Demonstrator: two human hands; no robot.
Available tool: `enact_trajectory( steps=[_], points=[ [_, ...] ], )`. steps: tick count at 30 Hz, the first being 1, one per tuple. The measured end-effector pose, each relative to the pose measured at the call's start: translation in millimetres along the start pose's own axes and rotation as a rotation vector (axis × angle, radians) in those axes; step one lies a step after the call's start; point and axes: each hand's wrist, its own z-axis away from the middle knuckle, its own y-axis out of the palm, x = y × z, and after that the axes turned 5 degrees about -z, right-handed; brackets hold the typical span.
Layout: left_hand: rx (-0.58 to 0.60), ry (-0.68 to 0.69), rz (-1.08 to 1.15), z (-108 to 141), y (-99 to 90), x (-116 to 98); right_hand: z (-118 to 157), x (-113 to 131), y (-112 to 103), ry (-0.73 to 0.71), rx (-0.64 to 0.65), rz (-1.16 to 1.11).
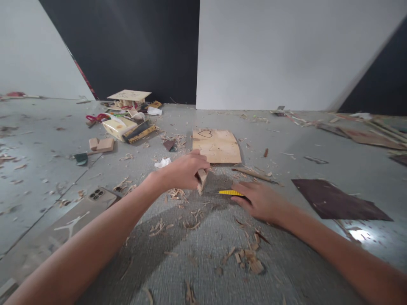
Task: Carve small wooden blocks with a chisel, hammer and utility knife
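My left hand (187, 169) is closed around a small piece of wood (202, 181), whose pale lower end sticks out below the fingers. In my right hand (259, 199) is a yellow craft knife (230, 192), its thin blade pointing left toward the wood but apart from it. Just beyond my left hand lies a thin wooden sheet (219, 146) with a heart drawn on it in dark line. A slim wooden-handled tool (252, 173) rests on the floor beyond my right hand.
Wood shavings (192, 220) litter the grey floor. At left are a phone (101, 197), wooden blocks (104, 145), and a cream box (119, 127) among clutter. Dark brown sandpaper-like sheet (337, 199) lies at right. Black and white panels (286, 55) stand behind.
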Motion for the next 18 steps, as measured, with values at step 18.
enact_trajectory(
  steps=[18],
  points=[
    [-0.019, 0.007, 0.005, 0.2, 0.0, -0.5, -0.1, 0.2, 0.1, 0.007, -0.006, 0.001]
  ],
)
